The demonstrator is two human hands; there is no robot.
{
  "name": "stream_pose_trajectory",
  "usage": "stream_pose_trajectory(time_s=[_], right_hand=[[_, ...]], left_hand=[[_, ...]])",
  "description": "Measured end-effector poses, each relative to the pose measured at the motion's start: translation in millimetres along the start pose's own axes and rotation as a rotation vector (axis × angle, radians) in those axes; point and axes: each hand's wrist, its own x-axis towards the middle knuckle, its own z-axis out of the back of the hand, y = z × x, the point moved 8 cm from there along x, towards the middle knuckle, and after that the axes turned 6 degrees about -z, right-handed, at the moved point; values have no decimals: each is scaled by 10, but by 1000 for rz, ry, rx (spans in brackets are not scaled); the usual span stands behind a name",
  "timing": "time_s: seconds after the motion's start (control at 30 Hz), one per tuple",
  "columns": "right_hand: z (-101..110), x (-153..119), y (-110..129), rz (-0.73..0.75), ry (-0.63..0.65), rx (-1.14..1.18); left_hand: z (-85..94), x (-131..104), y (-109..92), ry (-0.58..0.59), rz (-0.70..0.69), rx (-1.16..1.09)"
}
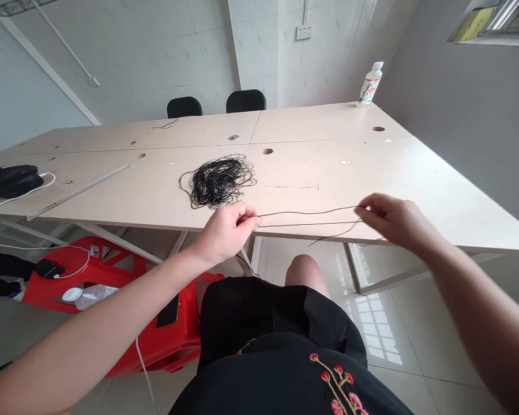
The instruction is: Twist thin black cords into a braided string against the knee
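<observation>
Two near-parallel strands of thin black cord (307, 212) stretch between my hands, just above the front edge of the table. My left hand (230, 229) is closed, pinching the cord between thumb and fingers. On the other side, my right hand (389, 220) also pinches the strands, and a loose end hangs below its fingers. A tangled heap of black cord (218, 181) lies on the table just beyond my left hand. Some cord dangles below my left hand, near my leg.
The pale wooden table (415, 178) has round cable holes. A bottle (369, 85) stands at its far right corner. At left lie a long clear strip (82, 191) and a black bundle (11, 180). Red stools (155, 340), one bearing a plastic bottle (89, 296), stand below left.
</observation>
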Motion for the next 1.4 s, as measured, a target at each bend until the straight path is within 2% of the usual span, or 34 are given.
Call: stream_pose_trajectory(time_s=[0.07,0.1,0.17,0.2,0.23,0.27,0.3,0.33,0.37,0.4,0.43,0.47,0.5,0.53,0.6,0.7,0.83,0.93,1.03,1.17,1.27,1.33,1.4], right_hand=[[97,1,-661,-127,191,64],[220,-12,-996,-199,203,55],[391,-133,-1557,-371,316,-25],[572,-208,-1716,-443,215,-110],[763,-318,-1758,-509,64,-236],[930,-456,-1623,-510,-133,-356],[1014,-616,-1308,-413,-338,-386],[1004,-813,-952,-341,-509,-323],[817,-947,-540,-195,-509,-161],[490,-1021,-95,-13,-345,94],[110,-1081,315,96,-126,315],[-203,-1141,689,195,6,463],[-424,-1164,949,242,22,552],[-556,-1150,1092,250,-67,609],[-724,-1090,1187,235,-271,591],[-769,-1043,1166,252,-496,508],[-629,-1060,1123,233,-637,391],[-513,-1009,1059,164,-656,302],[-495,-859,954,140,-516,428],[-721,-671,726,-112,-106,927],[-893,-685,714,-303,167,1149],[-940,-729,729,-392,269,1186],[-949,-779,738,-440,318,1191]], left_hand=[[-62,31,25,70,19,29],[-110,46,38,106,31,36],[-222,77,54,161,60,24],[-281,93,50,180,73,10],[-340,109,36,196,83,-4],[-400,124,8,214,89,-15],[-461,136,-33,233,89,-25],[-520,145,-88,255,82,-32],[-576,151,-151,277,74,-38],[-626,154,-219,291,67,-44],[-668,155,-287,299,61,-53],[-701,155,-353,297,56,-66],[-728,152,-414,293,52,-82],[-753,146,-468,290,50,-101],[-795,124,-541,290,56,-134],[-819,85,-571,289,75,-144],[-815,43,-551,284,81,-133],[-835,10,-540,314,65,-133],[-826,-8,-508,317,65,-113],[-787,-7,-439,309,85,-160],[-714,22,-371,269,83,-128],[-641,48,-317,213,81,-79],[-586,66,-261,177,83,-61]])
